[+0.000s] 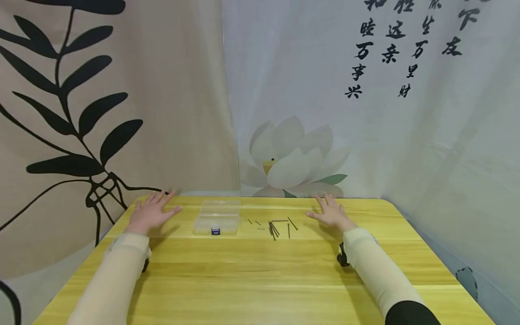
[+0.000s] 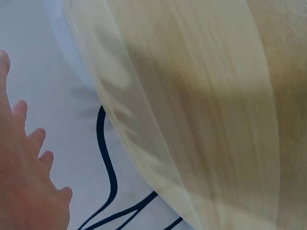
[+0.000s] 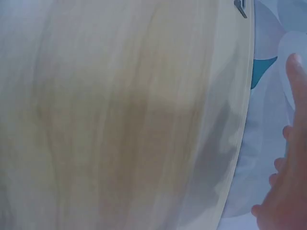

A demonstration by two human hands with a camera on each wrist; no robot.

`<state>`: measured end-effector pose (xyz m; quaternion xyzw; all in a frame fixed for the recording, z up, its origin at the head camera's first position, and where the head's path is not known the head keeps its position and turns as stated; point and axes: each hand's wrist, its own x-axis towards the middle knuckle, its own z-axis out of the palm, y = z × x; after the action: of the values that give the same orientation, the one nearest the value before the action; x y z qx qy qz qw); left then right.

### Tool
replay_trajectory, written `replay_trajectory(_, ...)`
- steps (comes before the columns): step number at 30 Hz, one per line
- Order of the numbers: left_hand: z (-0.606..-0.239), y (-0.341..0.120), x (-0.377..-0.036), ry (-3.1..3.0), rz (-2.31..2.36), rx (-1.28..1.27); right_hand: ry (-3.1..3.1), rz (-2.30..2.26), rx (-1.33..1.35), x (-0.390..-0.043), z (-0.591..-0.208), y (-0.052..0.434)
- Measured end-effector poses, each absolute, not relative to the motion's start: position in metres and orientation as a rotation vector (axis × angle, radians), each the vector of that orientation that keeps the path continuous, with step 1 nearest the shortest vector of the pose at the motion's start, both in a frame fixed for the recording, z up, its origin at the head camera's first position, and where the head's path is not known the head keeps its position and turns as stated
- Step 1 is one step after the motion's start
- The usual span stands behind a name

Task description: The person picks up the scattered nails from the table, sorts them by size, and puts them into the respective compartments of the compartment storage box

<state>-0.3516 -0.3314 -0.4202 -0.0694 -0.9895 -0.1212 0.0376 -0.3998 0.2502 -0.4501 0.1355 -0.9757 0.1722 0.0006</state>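
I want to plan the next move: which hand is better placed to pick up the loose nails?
Probably the right hand: it lies flat and open just beside the scattered nails. The left hand, also open, has the clear plastic box between it and them.

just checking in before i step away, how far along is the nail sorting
Nothing looks done: the nails lie scattered on the yellow table, and the clear plastic box stands beside them; its contents cannot be made out. Nothing is in hand: the left hand and right hand rest flat, fingers spread. Handling the nails is all left.
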Motion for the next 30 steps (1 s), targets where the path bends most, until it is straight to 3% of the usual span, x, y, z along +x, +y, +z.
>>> replay_trajectory(14,-0.414,-0.316,-0.349,-3.010,-0.857,-0.245,-2.922,0.919,0.540,-0.389,-0.452,0.222)
replay_trajectory(19,-0.415,-0.304,-0.348,-2.969,-1.135,-0.319,-2.875,1.289,0.414,-0.382,-0.453,0.210)
replay_trajectory(30,-0.434,-0.284,-0.346,-2.718,-1.750,-0.154,-2.680,1.844,0.107,-0.373,-0.466,0.197)
